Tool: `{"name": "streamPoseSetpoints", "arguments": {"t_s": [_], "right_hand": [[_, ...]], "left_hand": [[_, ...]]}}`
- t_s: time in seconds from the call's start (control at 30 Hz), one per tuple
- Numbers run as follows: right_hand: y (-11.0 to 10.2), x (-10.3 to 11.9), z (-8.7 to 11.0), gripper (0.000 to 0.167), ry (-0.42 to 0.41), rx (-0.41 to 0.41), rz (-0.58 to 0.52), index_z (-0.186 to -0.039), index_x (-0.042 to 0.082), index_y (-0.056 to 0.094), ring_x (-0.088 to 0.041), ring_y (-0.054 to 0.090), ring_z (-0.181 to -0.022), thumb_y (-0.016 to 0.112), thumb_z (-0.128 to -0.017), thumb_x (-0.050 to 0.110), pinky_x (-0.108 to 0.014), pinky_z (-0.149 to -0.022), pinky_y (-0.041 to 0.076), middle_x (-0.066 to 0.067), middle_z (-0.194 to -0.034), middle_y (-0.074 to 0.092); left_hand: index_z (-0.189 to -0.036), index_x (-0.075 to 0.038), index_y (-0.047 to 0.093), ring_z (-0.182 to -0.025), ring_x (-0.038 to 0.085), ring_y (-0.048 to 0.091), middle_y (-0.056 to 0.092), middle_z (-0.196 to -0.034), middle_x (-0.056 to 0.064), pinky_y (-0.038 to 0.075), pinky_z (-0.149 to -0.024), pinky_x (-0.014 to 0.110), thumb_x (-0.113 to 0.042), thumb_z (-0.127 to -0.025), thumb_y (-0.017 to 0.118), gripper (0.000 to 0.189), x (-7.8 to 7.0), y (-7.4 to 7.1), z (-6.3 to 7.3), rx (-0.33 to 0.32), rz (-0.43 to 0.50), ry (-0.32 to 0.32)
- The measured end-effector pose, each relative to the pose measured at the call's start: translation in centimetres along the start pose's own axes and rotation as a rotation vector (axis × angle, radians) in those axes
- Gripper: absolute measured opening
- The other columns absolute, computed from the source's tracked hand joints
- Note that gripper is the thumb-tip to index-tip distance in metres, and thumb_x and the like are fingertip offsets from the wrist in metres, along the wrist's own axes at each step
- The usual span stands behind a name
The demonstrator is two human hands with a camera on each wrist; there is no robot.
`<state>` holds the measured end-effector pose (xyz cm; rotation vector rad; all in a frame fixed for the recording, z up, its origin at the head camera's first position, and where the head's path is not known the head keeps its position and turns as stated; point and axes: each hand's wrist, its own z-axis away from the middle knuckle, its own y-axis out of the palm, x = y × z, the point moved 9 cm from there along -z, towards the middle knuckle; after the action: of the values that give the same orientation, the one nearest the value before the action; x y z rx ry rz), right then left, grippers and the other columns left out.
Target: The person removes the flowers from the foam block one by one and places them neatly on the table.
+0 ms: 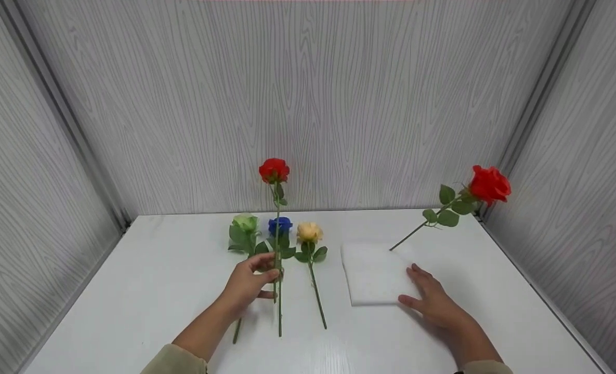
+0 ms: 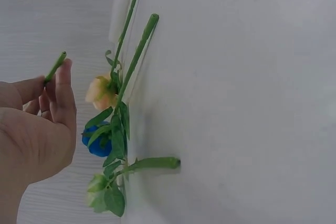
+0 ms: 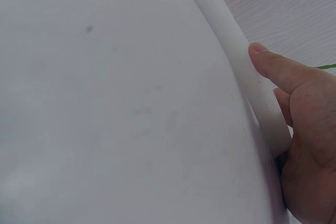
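Left hand [image 1: 250, 279] pinches the green stem of a red rose [image 1: 274, 172] between thumb and fingers, hiding the stretch held; bloom stands well above the grip, cut end just below it. That bloom is out of frame in the left wrist view, where only the short stem end pokes out past the fingertips. A blue rose [image 1: 280, 226] lies behind the grip, its stem partly covered; the two stems overlap below the hand in the head view, and the longer one is probably the blue rose's. A green rose [image 1: 245, 224] lies beyond and to the left of the grip, its stem passing behind the hand and wrist; a yellow rose [image 1: 309, 232] lies just right of it, in full sight. Farther right, a white block [image 1: 374, 275] blends into the white table [image 1: 146, 296], far edge hard to make out. Right hand [image 1: 432, 300], thumb and fingers spread, touches its near right corner, pinching nothing; some fingers hidden in the right wrist view. Beyond that hand, a second red rose [image 1: 489, 185] leans rightward from the block.
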<state>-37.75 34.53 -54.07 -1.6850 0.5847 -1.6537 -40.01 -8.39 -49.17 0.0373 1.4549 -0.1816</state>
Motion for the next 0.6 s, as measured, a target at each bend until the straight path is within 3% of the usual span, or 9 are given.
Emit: {"name": "streamPoseSetpoints", "arguments": {"t_s": [0.4, 0.6], "right_hand": [[-0.1, 0.0, 0.0, 0.091, -0.013, -0.002, -0.01, -0.169, -0.001, 0.027, -0.052, 0.006, -0.167, 0.073, -0.103, 0.041, -0.068, -0.136, 0.008, -0.025, -0.181, 0.013], [-0.1, -0.1, 0.0, 0.092, -0.013, -0.001, -0.022, -0.169, -0.001, 0.027, -0.053, 0.005, -0.167, 0.074, -0.103, 0.041, -0.069, -0.136, 0.007, -0.025, -0.181, 0.012]], "left_hand": [[-0.154, -0.01, 0.059, -0.122, 0.034, 0.071, 0.059, -0.146, 0.02, 0.069, -0.081, 0.041, -0.012, -0.107, 0.069, 0.048, 1.0, -3.3, 1.2, -0.051, -0.052, -0.028], [-0.153, -0.01, 0.06, -0.115, 0.026, 0.071, 0.059, -0.147, 0.02, 0.069, -0.081, 0.04, -0.01, -0.107, 0.069, 0.047, 1.9, -4.8, 1.5, -0.054, -0.059, -0.063]]}}
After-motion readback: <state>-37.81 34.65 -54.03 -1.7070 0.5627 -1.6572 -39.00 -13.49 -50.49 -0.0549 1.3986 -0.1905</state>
